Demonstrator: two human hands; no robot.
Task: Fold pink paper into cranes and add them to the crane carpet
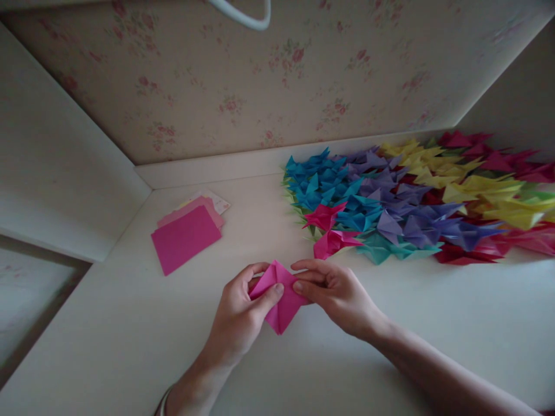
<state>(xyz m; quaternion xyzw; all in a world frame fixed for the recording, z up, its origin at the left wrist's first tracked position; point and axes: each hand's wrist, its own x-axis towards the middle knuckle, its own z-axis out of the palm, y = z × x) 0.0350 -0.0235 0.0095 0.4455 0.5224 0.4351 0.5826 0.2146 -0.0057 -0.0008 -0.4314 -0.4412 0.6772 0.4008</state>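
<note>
Home interior (seemingly), floral wallpaper (229,104), white desk (130,346)

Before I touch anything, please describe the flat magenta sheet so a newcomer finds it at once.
On the white table, beyond the left hand, lies a paper pile. The magenta sheet is on top, deeper in colour than the paler pink paper beneath.

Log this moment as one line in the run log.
left hand holds folded pink paper | right hand pinches its right corner | paper stack far left | paper cranes far right
</note>
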